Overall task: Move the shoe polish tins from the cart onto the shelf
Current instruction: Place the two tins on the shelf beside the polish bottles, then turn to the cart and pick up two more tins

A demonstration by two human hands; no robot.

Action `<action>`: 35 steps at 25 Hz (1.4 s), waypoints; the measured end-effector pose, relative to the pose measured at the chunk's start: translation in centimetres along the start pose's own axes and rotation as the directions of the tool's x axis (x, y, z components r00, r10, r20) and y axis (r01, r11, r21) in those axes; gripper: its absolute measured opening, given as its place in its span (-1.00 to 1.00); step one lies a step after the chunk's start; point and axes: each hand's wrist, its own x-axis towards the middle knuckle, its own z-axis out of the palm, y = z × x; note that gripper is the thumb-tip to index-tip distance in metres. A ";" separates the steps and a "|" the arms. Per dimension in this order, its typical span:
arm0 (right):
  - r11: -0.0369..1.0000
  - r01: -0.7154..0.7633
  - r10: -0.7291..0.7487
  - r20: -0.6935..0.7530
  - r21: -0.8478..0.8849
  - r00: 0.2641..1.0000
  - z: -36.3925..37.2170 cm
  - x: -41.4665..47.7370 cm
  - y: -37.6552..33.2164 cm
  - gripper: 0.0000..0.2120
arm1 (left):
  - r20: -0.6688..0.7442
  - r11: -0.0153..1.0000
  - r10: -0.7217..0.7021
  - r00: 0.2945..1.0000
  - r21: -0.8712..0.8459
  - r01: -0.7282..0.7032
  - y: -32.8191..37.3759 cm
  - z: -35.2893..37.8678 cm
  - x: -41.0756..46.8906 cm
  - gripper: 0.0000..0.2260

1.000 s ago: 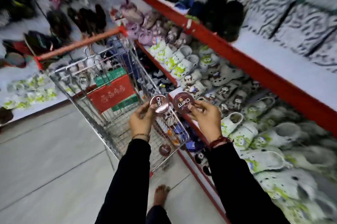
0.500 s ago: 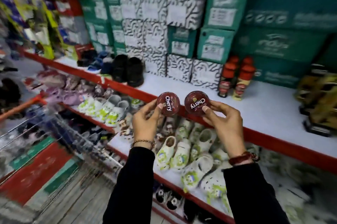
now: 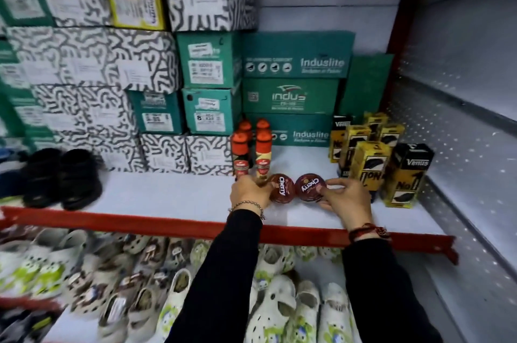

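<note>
White shelf board with red front lip (image 3: 173, 197): two round maroon polish tins now down on it, up from mid-air. Left hand (image 3: 249, 191) grips left tin (image 3: 282, 187), right hand (image 3: 347, 198) grips right tin (image 3: 311, 186); release next.

1 head-worn wide-angle view looks forward and slightly down, close to the white shelf (image 3: 173, 197), with the clog shelf (image 3: 419, 281) below it.

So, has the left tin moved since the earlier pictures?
Yes. The left tin went from above the shelf's red edge down onto the shelf, in front of the bottles, with the left hand on it.
</note>
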 end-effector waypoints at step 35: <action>0.331 0.933 -0.730 0.587 -0.143 0.349 20.3 -18.4 -8.1 -0.40 | -0.491 0.695 0.601 0.630 0.711 -0.108 -5.5 -22.6 -11.6 -0.50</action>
